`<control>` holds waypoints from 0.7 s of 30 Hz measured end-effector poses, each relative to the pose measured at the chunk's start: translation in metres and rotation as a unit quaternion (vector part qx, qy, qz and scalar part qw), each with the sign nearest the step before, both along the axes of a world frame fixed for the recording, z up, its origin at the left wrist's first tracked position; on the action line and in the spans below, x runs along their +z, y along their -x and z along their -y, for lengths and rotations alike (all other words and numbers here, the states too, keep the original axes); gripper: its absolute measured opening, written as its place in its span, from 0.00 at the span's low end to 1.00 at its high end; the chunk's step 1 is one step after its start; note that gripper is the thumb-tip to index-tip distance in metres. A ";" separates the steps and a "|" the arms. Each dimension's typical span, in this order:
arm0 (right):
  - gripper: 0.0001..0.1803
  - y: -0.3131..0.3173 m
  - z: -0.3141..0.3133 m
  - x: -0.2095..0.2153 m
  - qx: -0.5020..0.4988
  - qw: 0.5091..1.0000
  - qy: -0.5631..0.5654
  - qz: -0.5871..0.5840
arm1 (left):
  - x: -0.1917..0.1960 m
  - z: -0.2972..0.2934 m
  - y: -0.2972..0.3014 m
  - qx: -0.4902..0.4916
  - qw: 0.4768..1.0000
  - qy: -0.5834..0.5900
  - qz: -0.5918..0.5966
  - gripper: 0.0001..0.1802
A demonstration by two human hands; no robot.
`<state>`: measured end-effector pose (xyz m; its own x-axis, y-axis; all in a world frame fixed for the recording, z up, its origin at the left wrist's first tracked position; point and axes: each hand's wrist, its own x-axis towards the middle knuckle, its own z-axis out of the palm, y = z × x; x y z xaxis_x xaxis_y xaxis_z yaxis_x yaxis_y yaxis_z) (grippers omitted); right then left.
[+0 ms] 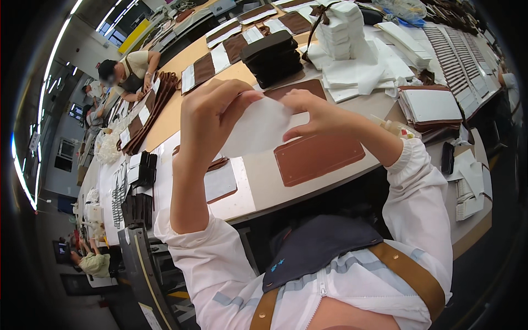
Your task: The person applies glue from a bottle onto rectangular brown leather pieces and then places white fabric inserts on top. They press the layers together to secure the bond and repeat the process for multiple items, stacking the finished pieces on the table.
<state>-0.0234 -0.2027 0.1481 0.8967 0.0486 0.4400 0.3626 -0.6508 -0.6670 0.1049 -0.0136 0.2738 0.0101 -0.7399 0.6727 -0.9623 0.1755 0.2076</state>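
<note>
Fingers [248,98] of both hands pinch a white sheet [258,127] by its top edge. It hangs between the left hand [206,113] and right hand [316,113], above a brown leather panel [319,157].

White zip-front jacket w/ pale grey-blue stripes, sleeves pushed up; elastic cuff on right sleeve [410,157], left sleeve [190,234] bunched near elbow. Navy apron bib [319,245] w/ small blue mark, tan leather straps [410,272], metal rivets.

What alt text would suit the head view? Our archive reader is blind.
Two bare hands, left hand and right hand, pinch a thin white sheet above a workbench. A brown leather panel lies under it, with stacked black pieces and white paper piles beyond.
</note>
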 end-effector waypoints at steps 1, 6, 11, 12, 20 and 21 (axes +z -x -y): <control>0.25 0.002 0.002 -0.001 0.000 1.000 0.015 -0.025 | -0.001 -0.004 -0.001 0.005 1.000 0.005 -0.010 0.09; 0.15 0.037 0.012 -0.002 -0.028 0.979 -0.137 -0.151 | -0.028 -0.040 -0.023 0.131 0.978 0.064 -0.148 0.21; 0.14 0.070 0.019 -0.022 -0.099 0.898 -0.396 -0.164 | -0.118 -0.037 -0.033 0.170 0.863 0.124 -0.459 0.32; 0.15 0.076 0.016 -0.030 -0.115 0.875 -0.446 -0.152 | -0.142 -0.045 -0.042 0.150 0.831 0.043 -0.534 0.32; 0.16 0.122 0.009 -0.095 -0.206 0.824 -0.502 -0.164 | -0.239 -0.059 0.025 0.048 0.713 -0.176 -0.677 0.22; 0.15 0.127 0.008 -0.094 -0.215 0.822 -0.503 -0.160 | -0.231 -0.061 0.030 0.035 0.693 -0.178 -0.698 0.23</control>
<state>-0.1505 -0.2103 0.0541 0.8137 -0.5464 -0.1986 -0.0559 0.2665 -0.9622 0.0753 0.0471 0.0432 0.5114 -0.8212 -0.2533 0.2163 -0.1623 0.9627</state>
